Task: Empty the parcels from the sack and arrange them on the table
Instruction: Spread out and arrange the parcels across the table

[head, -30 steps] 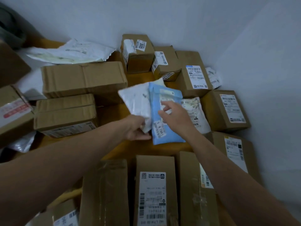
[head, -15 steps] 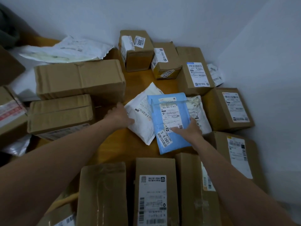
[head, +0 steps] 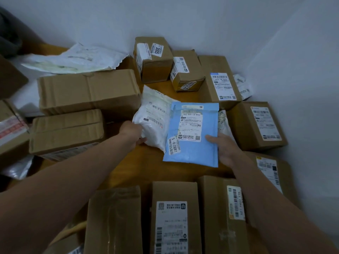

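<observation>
A blue padded parcel [head: 190, 153] with a white label lies on the wooden table [head: 146, 171], amid the boxes. It overlaps a white plastic parcel [head: 154, 116] on its left and another pale parcel [head: 224, 121] on its right. My left hand [head: 133, 133] grips the white parcel's near-left edge, which is raised and bunched. My right hand [head: 224, 147] holds the blue parcel's right edge, thumb on top. I cannot make out a sack.
Cardboard boxes ring the spot: two long ones [head: 88, 90] on the left, three against the back wall [head: 154, 59], two on the right [head: 256, 125], three along the near edge [head: 174, 217]. A flat white bag [head: 73, 59] lies back left. Walls close the corner.
Both soft parcels have come down from the air onto the table. My right hand has shifted to the blue parcel's right edge, and my left now lifts the white parcel's edge.
</observation>
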